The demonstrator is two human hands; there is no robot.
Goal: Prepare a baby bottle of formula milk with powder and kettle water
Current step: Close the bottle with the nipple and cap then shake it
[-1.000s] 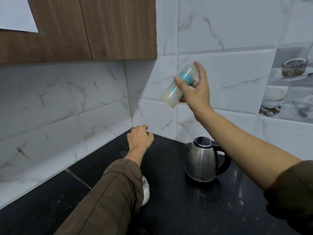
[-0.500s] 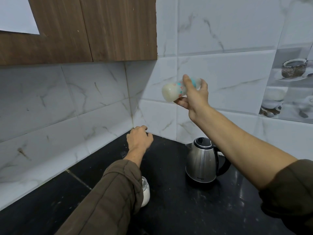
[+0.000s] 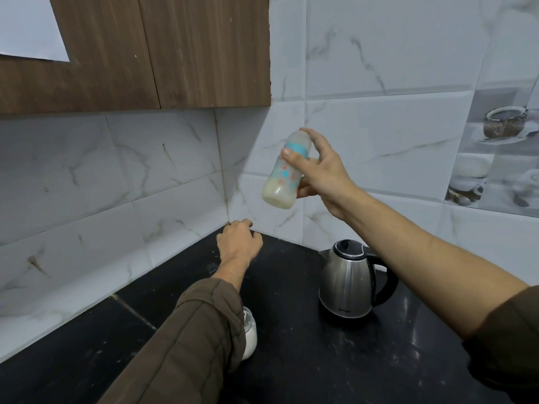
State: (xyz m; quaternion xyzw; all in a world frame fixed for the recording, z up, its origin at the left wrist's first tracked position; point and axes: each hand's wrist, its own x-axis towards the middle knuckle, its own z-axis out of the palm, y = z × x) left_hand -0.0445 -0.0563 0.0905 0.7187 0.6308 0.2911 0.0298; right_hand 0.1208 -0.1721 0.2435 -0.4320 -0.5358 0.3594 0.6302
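The baby bottle (image 3: 284,176), raised before the tiled wall, has swung from nearly level half a second ago to tilted cap-up, with the milk pooled at its base. This looks like shaking to mix, so filling is probably done. The right hand (image 3: 320,167) has its grip wrapped round the bottle, while the left hand (image 3: 237,243) rests loosely curled and empty on the worktop (image 3: 291,360) at its far corner.
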